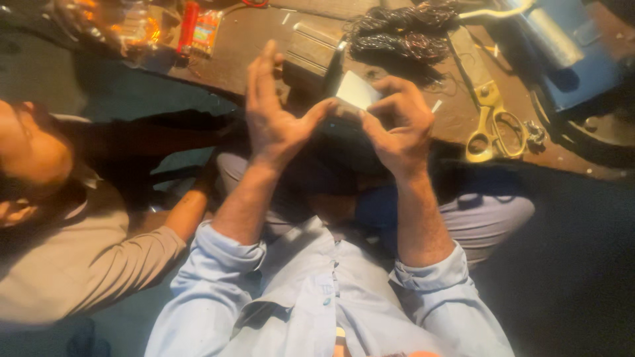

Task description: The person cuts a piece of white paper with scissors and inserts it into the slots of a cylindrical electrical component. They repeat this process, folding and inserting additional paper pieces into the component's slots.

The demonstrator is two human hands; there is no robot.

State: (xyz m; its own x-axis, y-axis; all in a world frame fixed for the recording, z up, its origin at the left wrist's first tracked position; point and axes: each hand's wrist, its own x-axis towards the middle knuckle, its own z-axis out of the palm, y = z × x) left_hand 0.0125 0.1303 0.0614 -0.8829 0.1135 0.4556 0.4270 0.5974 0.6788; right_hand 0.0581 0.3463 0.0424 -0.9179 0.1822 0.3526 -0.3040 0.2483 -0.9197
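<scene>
Scuffed brown tabletop (251,39) behind; right hand (397,125) pinches flat pale card (357,89), left hand (274,112) fingers apart, thumb touching it.

One view only, from a camera worn on my head. It looks steeply down along my chest, so my pale blue shirt (317,297) fills the bottom edge and my forearms run up the middle of the frame. My left hand (274,112) and right hand (397,125) sit near the centre, close to the lens, at about arm's reach. Past them, towards the top edge, lies the worktable (264,33), farther off and slightly blurred. Another person (59,218) enters at the left edge, seen from above. The picture is tilted and dim. No second view shares the scene.
</scene>
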